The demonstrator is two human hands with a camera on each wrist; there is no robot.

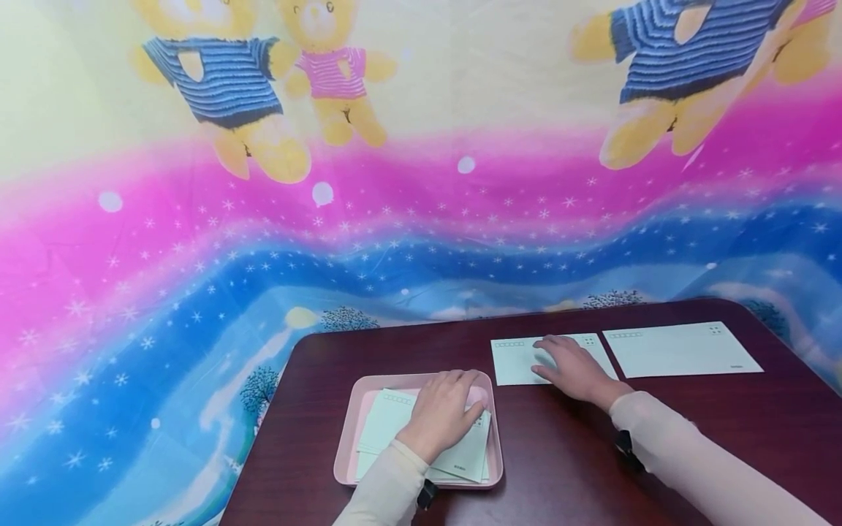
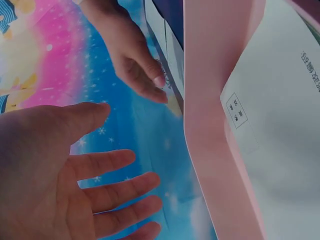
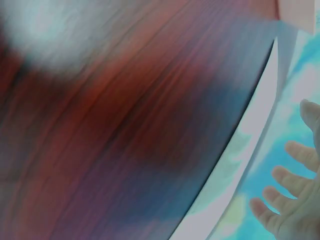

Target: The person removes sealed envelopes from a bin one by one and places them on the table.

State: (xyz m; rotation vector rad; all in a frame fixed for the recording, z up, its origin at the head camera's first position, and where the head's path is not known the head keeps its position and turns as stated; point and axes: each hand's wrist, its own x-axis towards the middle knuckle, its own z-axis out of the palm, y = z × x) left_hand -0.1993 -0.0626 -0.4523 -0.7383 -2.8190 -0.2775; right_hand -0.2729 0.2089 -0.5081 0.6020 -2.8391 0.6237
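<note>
My left hand [image 1: 442, 413] is held over a pink tray [image 1: 346, 431] with a small, uneven pile of pale envelopes [image 1: 460, 459] in it. In the left wrist view, the fingers of that hand [image 2: 50, 170] are spread and grip nothing, with the topmost envelope [image 2: 280, 130] apart from them. To the right, my right hand [image 1: 575, 369] hovers over a pale envelope [image 1: 509, 367] lying flat on the table, covering part of its face. The right wrist view has the fingers [image 3: 282, 200] loosely spread above the envelope [image 3: 237, 155], seen nearly edge-on.
A second pale envelope [image 1: 684, 352] lies flat at the far right, beside the first one. The dark wooden table [image 1: 546, 460] has a rounded back edge. Behind it hangs a colourful cloth [image 1: 408, 197] printed with bears and snowflakes.
</note>
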